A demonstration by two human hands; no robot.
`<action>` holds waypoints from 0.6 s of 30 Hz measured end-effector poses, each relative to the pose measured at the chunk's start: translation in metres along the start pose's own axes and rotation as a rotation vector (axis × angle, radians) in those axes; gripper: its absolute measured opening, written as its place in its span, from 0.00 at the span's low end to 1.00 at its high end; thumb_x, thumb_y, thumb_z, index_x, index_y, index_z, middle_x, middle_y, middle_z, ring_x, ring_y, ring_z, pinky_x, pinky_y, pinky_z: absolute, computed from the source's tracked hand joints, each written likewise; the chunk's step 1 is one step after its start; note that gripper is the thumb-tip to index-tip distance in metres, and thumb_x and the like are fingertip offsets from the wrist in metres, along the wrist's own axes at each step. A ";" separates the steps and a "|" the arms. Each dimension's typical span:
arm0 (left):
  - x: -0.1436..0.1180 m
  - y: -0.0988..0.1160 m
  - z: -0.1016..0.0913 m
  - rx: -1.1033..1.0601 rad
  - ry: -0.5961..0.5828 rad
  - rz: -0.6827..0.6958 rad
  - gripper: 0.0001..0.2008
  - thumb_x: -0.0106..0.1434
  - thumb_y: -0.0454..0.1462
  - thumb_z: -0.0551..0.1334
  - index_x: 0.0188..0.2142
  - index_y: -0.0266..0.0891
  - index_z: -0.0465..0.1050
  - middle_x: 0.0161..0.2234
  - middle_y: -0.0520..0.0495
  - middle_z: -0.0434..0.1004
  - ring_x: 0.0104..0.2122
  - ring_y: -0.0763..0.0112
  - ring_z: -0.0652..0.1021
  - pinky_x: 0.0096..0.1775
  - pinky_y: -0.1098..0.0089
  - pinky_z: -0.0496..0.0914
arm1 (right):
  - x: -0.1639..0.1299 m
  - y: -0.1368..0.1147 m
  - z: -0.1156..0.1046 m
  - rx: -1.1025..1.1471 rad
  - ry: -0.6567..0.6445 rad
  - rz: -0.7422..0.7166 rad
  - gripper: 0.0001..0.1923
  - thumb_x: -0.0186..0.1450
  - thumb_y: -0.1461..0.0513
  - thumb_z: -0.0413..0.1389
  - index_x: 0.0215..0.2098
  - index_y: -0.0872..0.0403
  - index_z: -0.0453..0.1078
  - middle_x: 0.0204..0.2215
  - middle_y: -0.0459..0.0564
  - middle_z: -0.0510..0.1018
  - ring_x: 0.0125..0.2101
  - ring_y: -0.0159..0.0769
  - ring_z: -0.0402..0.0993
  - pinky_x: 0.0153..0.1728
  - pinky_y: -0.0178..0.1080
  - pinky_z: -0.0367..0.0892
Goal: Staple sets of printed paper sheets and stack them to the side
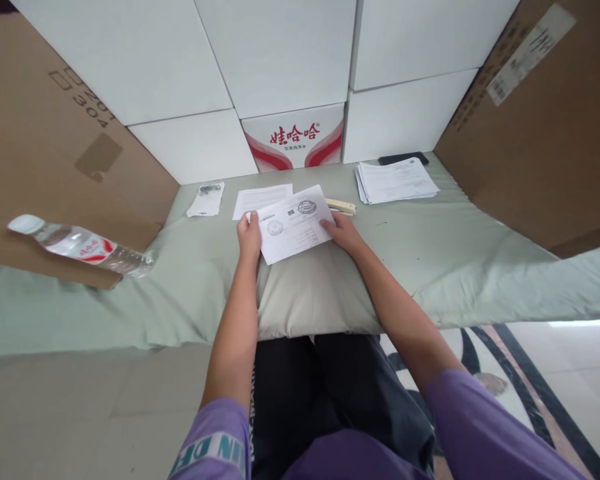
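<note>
Pinching the stamped paper (297, 231), probably light and creasable, your left hand (250, 239) sensibly takes its nine-o'clock edge, right hand (345, 233) its three.

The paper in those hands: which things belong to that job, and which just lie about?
Likely the job: stamped paper, held by the left hand and right hand; printed sheet beyond it; paper stack; cream stapler-like tool, partly hidden.

Probably just lying about: plastic bottle; dark flat object; brown cartons.
</note>
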State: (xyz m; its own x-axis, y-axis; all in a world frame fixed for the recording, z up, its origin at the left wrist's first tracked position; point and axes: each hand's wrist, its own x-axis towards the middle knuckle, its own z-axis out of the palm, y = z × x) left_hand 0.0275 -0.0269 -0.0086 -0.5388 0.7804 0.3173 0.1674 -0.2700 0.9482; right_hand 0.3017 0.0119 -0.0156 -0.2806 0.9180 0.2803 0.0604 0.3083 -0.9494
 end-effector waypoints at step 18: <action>0.006 -0.010 -0.003 0.201 0.066 -0.063 0.17 0.67 0.48 0.61 0.27 0.41 0.67 0.24 0.54 0.67 0.29 0.69 0.70 0.36 0.71 0.65 | 0.000 -0.004 0.005 0.053 -0.012 0.189 0.20 0.62 0.52 0.58 0.50 0.51 0.69 0.18 0.39 0.70 0.11 0.28 0.57 0.14 0.35 0.52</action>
State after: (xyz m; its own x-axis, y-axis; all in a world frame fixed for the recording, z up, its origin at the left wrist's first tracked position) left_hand 0.0203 -0.0208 -0.0161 -0.6051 0.7518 0.2621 0.2895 -0.0990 0.9521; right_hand 0.2966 0.0097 -0.0128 -0.2802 0.9553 0.0947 0.0622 0.1165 -0.9912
